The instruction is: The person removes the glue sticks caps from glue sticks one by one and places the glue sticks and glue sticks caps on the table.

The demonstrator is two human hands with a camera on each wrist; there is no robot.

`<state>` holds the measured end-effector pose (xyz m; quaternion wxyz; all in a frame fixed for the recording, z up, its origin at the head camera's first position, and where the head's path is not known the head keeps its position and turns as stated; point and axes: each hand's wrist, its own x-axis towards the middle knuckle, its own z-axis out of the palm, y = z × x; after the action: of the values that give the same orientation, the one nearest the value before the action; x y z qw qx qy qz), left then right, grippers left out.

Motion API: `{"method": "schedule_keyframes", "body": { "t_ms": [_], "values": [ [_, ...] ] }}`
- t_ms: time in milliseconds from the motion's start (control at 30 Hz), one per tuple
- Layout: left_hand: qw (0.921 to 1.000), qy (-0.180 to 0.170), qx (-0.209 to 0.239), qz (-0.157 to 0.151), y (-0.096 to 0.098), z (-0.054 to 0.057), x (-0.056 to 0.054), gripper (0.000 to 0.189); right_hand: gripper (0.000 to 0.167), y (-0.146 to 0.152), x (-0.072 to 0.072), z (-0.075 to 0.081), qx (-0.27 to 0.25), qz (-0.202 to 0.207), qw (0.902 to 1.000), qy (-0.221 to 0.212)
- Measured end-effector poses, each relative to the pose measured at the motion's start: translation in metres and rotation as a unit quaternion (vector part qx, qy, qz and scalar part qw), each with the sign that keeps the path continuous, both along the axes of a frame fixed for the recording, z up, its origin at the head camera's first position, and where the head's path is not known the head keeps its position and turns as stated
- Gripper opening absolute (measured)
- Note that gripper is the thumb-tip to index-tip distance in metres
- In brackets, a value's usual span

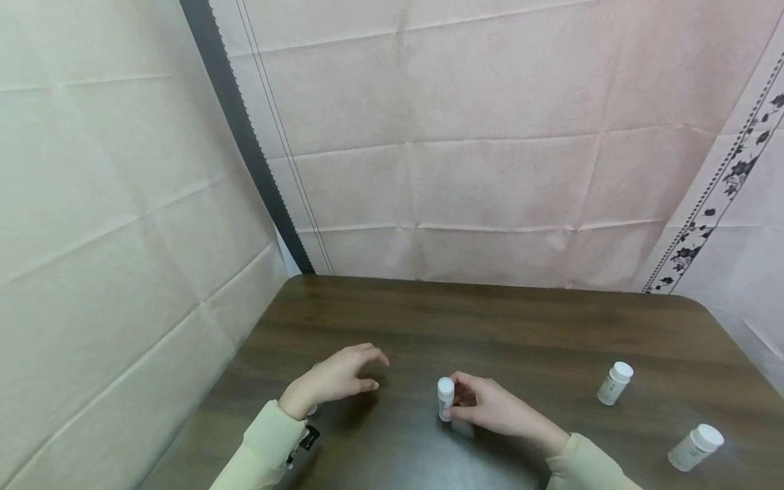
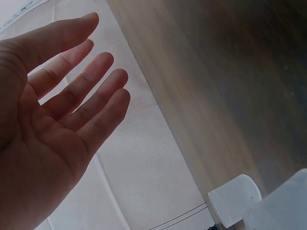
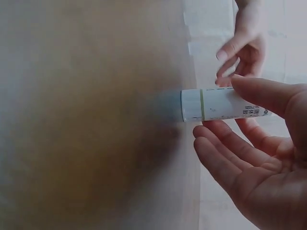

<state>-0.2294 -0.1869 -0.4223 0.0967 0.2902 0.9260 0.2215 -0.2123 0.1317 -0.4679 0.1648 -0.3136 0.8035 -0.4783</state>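
Note:
Near the table's front middle, my right hand [image 1: 499, 407] pinches a small white bottle [image 1: 445, 401] between thumb and fingertips. The bottle stands upright, with a white cap and a printed label; the right wrist view shows a green line round its label [image 3: 225, 104]. To the left, my left hand [image 1: 339, 374] hovers over the table, holding nothing. In the left wrist view its fingers are loosely extended and spread. White bottles [image 2: 235, 199] appear at the lower right corner there; in the head view the left hand and wrist mostly hide them.
Two more white-capped bottles, one [image 1: 615, 383] farther back and a larger-looking one [image 1: 695, 448] nearer the front, stand on the right side of the dark wooden table [image 1: 490, 313]. Pale cloth [image 1: 490, 170] hangs behind the table and along its left side.

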Motion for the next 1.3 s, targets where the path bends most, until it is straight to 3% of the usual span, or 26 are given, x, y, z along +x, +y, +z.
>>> {"method": "schedule_keyframes", "body": {
  "t_ms": [300, 900, 1300],
  "values": [
    [1.0, 0.003, -0.001, -0.006, 0.001, -0.001, -0.002, 0.036, 0.029, -0.003, 0.015, -0.003, -0.02, 0.008, 0.9997, 0.012],
    [1.0, 0.004, -0.007, -0.003, 0.003, -0.001, -0.003, 0.036, 0.033, -0.004, 0.015, -0.004, -0.037, 0.021, 0.999, 0.008],
    [0.9998, -0.001, -0.018, -0.002, 0.005, 0.001, -0.002, 0.037, 0.029, -0.001, 0.01, 0.001, -0.004, -0.015, 0.998, 0.061]
  ]
}}
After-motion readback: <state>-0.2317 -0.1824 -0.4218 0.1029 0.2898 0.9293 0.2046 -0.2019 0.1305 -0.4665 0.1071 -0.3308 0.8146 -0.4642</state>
